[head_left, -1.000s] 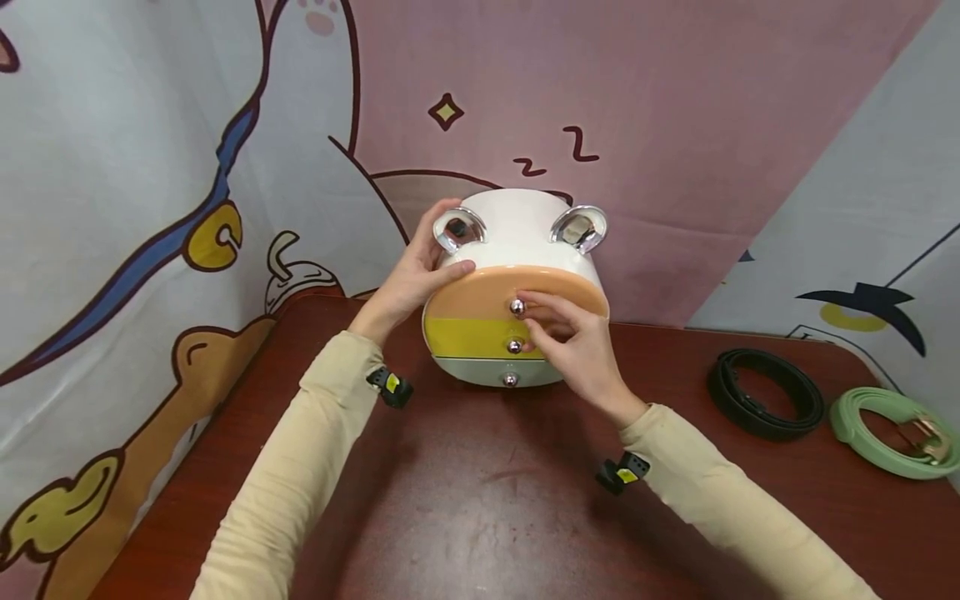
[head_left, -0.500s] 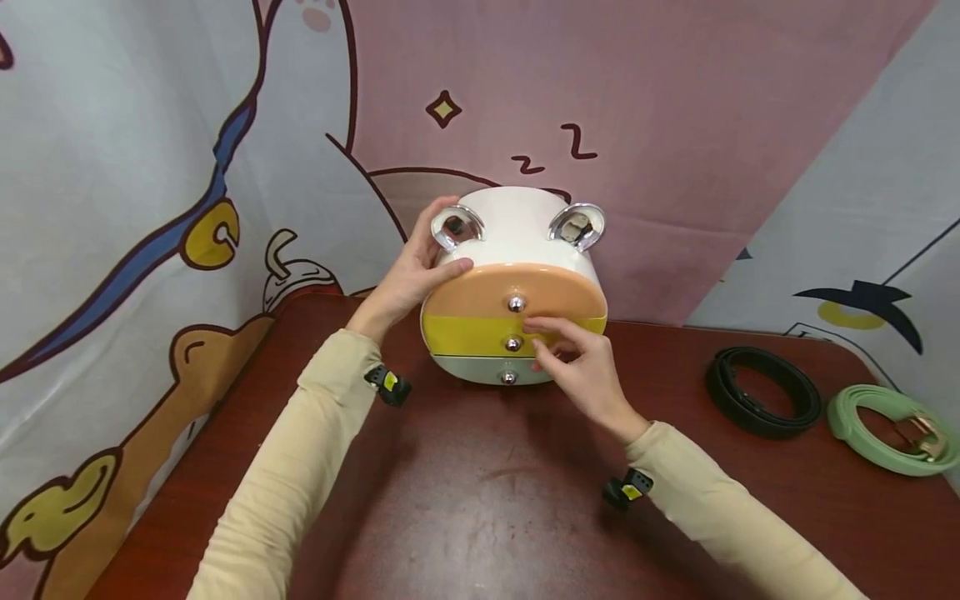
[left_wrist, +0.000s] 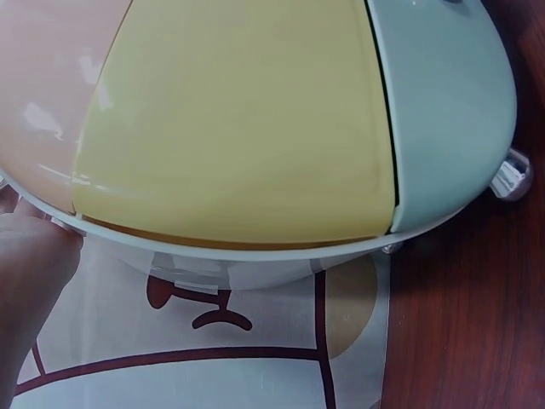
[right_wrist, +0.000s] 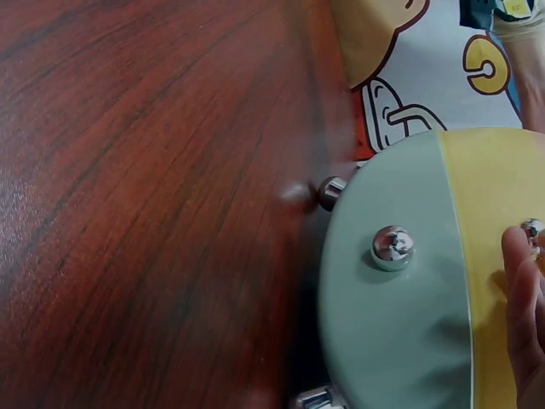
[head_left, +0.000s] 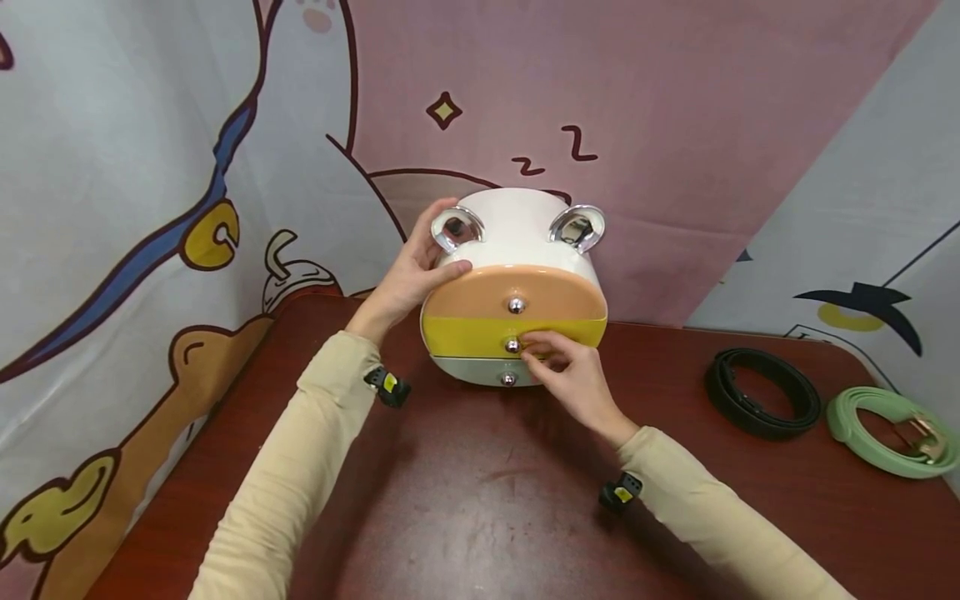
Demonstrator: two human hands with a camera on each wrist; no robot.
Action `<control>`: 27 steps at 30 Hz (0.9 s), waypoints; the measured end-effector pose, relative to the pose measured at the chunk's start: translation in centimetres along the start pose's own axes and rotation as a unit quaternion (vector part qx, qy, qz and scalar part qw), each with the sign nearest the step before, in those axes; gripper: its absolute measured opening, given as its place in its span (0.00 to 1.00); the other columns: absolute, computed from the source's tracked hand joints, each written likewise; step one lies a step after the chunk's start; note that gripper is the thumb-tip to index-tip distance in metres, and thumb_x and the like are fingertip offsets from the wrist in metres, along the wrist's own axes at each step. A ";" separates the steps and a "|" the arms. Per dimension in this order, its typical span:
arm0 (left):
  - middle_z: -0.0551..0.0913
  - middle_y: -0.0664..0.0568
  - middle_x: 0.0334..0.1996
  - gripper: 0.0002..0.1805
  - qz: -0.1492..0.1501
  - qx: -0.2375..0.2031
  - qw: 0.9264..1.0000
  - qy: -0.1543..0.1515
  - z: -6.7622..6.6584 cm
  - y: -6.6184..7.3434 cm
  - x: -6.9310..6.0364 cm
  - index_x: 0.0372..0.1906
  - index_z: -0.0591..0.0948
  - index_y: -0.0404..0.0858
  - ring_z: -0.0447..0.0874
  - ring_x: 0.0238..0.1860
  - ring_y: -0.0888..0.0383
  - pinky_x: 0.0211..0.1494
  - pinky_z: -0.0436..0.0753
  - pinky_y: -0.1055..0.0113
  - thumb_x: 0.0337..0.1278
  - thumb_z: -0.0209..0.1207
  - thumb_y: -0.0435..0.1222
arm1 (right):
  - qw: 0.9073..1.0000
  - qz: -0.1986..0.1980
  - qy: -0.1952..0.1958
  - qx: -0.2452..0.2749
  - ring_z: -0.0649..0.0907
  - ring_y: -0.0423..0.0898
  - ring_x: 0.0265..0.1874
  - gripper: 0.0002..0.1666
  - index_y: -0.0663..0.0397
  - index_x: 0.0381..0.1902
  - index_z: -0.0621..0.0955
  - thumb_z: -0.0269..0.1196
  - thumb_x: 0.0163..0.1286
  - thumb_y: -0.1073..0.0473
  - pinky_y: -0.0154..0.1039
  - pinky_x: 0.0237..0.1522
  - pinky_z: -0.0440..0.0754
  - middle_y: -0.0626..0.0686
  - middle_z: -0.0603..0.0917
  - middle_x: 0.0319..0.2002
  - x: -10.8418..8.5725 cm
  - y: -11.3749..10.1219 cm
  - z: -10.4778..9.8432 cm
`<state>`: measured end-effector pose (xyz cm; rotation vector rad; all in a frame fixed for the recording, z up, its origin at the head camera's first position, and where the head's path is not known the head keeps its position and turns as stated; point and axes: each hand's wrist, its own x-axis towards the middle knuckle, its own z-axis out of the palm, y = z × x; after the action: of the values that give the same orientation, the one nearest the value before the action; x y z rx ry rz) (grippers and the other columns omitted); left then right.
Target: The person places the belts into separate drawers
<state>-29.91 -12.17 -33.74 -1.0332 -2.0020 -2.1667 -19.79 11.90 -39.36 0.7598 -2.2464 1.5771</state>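
The hands are apart, both at the drawer cabinet (head_left: 513, 225). The left hand (head_left: 411, 273) grips the cabinet's upper left edge, its thumb along the rim of the front and its fingers behind the left silver ear (head_left: 456, 225). The right hand (head_left: 576, 373) pinches the middle silver knob (head_left: 512, 344) between thumb and forefinger, reaching in from the cabinet's right.

The cabinet stands on the bench (head_left: 465, 517), its rounded white shell topped by the left ear and the right silver ear (head_left: 577, 227). Its face is stacked in three: an orange front (head_left: 472, 293) at the cabinet's top, a yellow front (head_left: 457, 337) across its middle and a pale green front (head_left: 472, 369) at its bottom. The upper knob (head_left: 516, 306) and the lower knob (head_left: 508, 380) sit above and below the pinched one. In the left wrist view, a narrow slit shows between the yellow front and the cabinet's pale rim. A silver foot (right_wrist: 333, 193) shows beneath the cabinet.

Well to the cabinet's right lies a coiled black belt (head_left: 780, 427); farther right from the cabinet, just beside the black coil, is a light green belt (head_left: 885, 454) with a gold-toned buckle (head_left: 932, 443). Behind the cabinet hangs a printed cloth (head_left: 675, 183), pink and pale grey with cartoon figures.
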 end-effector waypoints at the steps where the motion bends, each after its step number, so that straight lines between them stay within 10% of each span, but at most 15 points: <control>1: 0.65 0.45 0.65 0.42 0.000 -0.001 1.000 0.000 0.0 0.0 0.0 0.73 0.55 0.47 0.65 0.64 0.48 0.54 0.73 0.66 0.58 0.57 0.20 | 1.000 0.001 -0.002 0.001 0.83 0.59 0.22 0.13 0.73 0.44 0.81 0.64 0.60 0.78 0.35 0.23 0.80 0.65 0.85 0.34 0.0 0.1 0.0; 12: 0.66 0.46 0.65 0.42 -0.008 0.008 1.000 0.002 0.0 0.2 -0.2 0.73 0.55 0.48 0.66 0.63 0.54 0.56 0.71 0.65 0.59 0.59 0.23 | 0.999 -0.010 -0.028 0.017 0.85 0.60 0.33 0.19 0.73 0.50 0.78 0.65 0.59 0.78 0.37 0.28 0.81 0.68 0.84 0.39 0.1 0.5 1.0; 27: 0.63 0.44 0.67 0.42 -0.003 0.014 1.000 0.001 0.0 0.2 -0.2 0.73 0.55 0.47 0.64 0.66 0.54 0.60 0.69 0.64 0.58 0.62 0.25 | 0.993 -0.029 0.108 0.026 0.85 0.54 0.25 0.14 0.73 0.40 0.80 0.68 0.54 0.78 0.32 0.28 0.81 0.64 0.85 0.28 0.1 1.1 3.7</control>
<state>-29.71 -12.29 -33.61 -1.0212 -2.0315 -2.1362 -20.25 8.75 -41.51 0.6285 -2.0189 1.6117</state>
